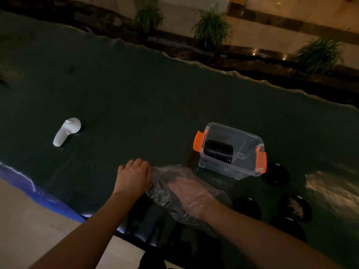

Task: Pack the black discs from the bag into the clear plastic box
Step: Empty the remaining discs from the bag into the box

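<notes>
Nearest the camera, two bare forearms reach onto a dark green surface [136, 98] in dim light. The right hand [189, 193] is inside a clear plastic bag [171, 183], seen through the film with its fingers lying fairly straight and spread toward the far left; whether it holds anything in there I cannot tell. The left hand [134, 176] sits at the bag's left edge, knuckles up and fingers curled, gripping the plastic there. Dark shapes show inside the bag under the film.

To the right of the right forearm, several loose black discs [246, 207] lie flat on the surface, well apart from each other; one has a pale mottled face.

Just beyond the bag stands the clear box [250, 166], lid off, with orange latches [199, 140] at both ends. A row of discs stands on edge inside it, packed against its left end, with the right part unfilled.

Farther left, well apart from everything, a white controller [66, 132] lies on the surface.

Beyond the surface's far edge are green plants [211, 28] in a dark bed and a pale tiled floor.
</notes>
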Tool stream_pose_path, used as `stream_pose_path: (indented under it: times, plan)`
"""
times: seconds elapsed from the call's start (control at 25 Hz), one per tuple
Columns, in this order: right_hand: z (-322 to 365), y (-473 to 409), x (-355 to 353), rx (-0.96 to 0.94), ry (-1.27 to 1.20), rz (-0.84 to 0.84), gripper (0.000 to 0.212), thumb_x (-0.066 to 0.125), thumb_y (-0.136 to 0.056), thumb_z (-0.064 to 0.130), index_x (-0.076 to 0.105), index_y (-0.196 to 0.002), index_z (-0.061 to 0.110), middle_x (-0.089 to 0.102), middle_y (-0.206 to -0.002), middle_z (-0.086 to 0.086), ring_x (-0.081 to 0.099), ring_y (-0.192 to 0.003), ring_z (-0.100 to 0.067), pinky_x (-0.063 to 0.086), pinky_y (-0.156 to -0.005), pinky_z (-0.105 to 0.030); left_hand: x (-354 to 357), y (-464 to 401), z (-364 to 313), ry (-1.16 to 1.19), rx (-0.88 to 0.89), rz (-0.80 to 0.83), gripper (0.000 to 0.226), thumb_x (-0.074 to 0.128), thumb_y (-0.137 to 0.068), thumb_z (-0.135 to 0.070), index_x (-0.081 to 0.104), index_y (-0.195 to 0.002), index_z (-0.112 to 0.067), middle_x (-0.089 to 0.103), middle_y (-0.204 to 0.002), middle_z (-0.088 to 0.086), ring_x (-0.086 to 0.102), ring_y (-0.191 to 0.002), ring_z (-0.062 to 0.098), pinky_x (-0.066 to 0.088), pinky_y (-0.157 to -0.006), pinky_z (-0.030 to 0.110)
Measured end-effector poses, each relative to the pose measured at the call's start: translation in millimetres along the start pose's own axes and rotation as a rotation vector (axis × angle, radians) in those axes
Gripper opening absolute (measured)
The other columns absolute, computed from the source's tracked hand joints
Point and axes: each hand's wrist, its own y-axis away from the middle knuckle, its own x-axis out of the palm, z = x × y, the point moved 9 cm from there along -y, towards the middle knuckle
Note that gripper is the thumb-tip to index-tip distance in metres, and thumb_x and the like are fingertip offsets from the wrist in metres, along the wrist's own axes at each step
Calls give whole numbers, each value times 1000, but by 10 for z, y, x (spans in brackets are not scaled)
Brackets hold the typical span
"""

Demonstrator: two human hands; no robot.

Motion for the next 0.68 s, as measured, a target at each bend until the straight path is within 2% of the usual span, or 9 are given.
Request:
stream_pose_path:
  times: [0.08,0.12,0.24,0.32,0.4,0.56,0.64,0.68]
  plan:
    - [24,198,-189,-78,11,-81,32,53,-93,10,63,-124,9,64,-121,-12,59,-113,-32,49,-97,-43,-9,-50,83,-18,-40,13,16,56,-97,-28,64,-89,-17,65,-93,8,63,-89,32,45,-74,44]
    - [33,304,-273,-110,-11,-89,35,55,-90,13,63,-124,8,64,-122,-13,57,-116,-32,48,-100,-43,-10,-76,116,-32,-55,26,17,56,-97,-29,64,-89,-17,65,-93,8,63,-89,33,46,-74,45]
    - [68,581,-410,-123,-57,43,58,71,-84,19,52,-137,7,54,-136,-18,47,-127,-34,44,-107,-45,10,-121,60,-47,-38,43,14,61,-94,-25,64,-85,-15,66,-89,10,64,-86,36,46,-72,45]
    - [164,761,-476,-136,-51,113,63,67,-87,19,43,-144,7,47,-143,-20,43,-129,-36,45,-104,-48,36,-153,53,-30,-72,60,14,59,-95,-24,63,-85,-14,66,-91,10,64,-89,36,46,-72,46]
    - [203,929,-636,-158,-57,99,65,66,-88,21,39,-145,9,46,-143,-17,41,-130,-32,43,-106,-46,36,-195,89,-34,-102,70,16,54,-97,-27,62,-89,-15,67,-96,9,64,-93,33,46,-75,46]
    - [-356,1074,-1257,52,-142,18,66,75,-84,34,42,-141,29,52,-142,2,45,-129,-14,33,-109,-31,-31,-261,238,-69,-123,64,20,49,-97,-34,63,-93,-20,66,-97,4,63,-93,27,46,-76,45]
    - [-752,1135,-1627,113,-51,-54,63,77,-84,31,47,-139,30,55,-140,5,48,-129,-12,36,-111,-31,-72,-270,299,-61,-138,76,23,49,-96,-39,64,-94,-21,66,-98,4,63,-94,27,46,-77,44]
    - [-943,1146,-1795,130,-1,-81,63,78,-82,27,50,-138,27,57,-138,3,50,-129,-14,40,-112,-36,-89,-264,319,-48,-149,85,25,50,-95,-42,64,-96,-21,66,-100,4,63,-96,27,47,-79,44]
